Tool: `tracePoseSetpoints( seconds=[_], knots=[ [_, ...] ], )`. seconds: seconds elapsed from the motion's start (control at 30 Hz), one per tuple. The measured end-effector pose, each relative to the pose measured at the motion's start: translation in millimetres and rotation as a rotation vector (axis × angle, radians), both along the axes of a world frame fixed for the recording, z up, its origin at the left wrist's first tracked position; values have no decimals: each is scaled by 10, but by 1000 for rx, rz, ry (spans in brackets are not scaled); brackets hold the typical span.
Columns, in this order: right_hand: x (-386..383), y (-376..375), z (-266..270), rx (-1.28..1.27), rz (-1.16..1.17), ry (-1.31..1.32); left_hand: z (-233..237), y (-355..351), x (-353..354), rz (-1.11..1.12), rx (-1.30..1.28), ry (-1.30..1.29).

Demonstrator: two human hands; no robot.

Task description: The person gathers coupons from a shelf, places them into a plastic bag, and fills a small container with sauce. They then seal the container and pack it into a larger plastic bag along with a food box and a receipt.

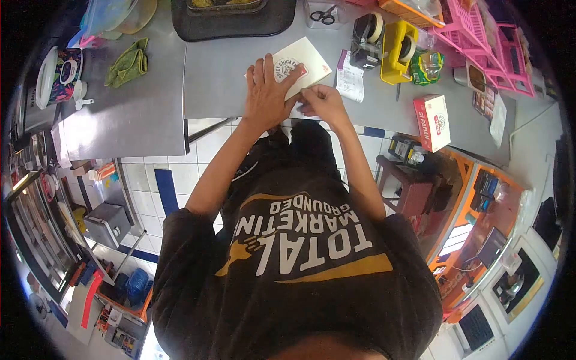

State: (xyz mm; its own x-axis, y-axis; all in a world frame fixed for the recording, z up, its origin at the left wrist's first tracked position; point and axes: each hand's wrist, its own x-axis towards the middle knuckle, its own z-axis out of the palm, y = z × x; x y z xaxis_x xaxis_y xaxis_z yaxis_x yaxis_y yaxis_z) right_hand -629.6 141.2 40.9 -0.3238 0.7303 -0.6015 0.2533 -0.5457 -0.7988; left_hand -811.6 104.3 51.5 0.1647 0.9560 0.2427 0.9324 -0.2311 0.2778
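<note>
A cream food box (312,55) with a round "Spicy Chicken" print lies at an angle near the front edge of the steel table. My left hand (266,90) rests flat over its left part, fingers stretched out and thumb across the top. At the box's near right corner, my right hand (324,103) has its fingers curled and pressed together against the edge. The exact spot they pinch is partly hidden. Just right of the box lies a printed receipt (350,83) with a purple strip.
A red and white box (432,123) stands to the right. Behind are a black tape dispenser (366,45), a yellow tape dispenser (396,57), a green packet (427,67), scissors (324,15) and pink baskets (474,36). A green cloth (128,63) lies left, near a white measuring spoon (83,99).
</note>
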Motion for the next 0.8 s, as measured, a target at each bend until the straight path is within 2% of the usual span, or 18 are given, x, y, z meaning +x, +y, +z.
tracePoseSetpoints(
  seconds=[0.1,0.2,0.3,0.33,0.43,0.5,0.57,0.6,0.63,0.7,0.8],
  knots=[
    [47,-1,-175,143,41,47,13,3,-11,-2,-15,5],
    [95,-19,-294,425,91,49,17,11,1,-16,1,19],
    [70,-4,-39,653,172,-270,70,37,13,-26,-24,9],
    [75,-4,-87,765,112,-267,101,40,19,-24,-41,10],
    [229,2,-22,918,191,-520,66,57,123,34,-43,9],
    [550,14,114,820,-48,-651,16,81,220,88,-34,3],
    [1081,159,99,846,-303,-843,55,67,340,129,18,4],
    [1406,265,-41,864,-319,-983,77,54,405,148,46,7],
    [1662,369,-179,875,-336,-1125,77,35,491,71,43,-83],
    [1850,531,-189,852,-296,-1207,61,-20,714,-85,32,-260],
    [2105,793,-363,776,-224,-1183,77,-26,1125,-27,-117,-478]
  ],
)
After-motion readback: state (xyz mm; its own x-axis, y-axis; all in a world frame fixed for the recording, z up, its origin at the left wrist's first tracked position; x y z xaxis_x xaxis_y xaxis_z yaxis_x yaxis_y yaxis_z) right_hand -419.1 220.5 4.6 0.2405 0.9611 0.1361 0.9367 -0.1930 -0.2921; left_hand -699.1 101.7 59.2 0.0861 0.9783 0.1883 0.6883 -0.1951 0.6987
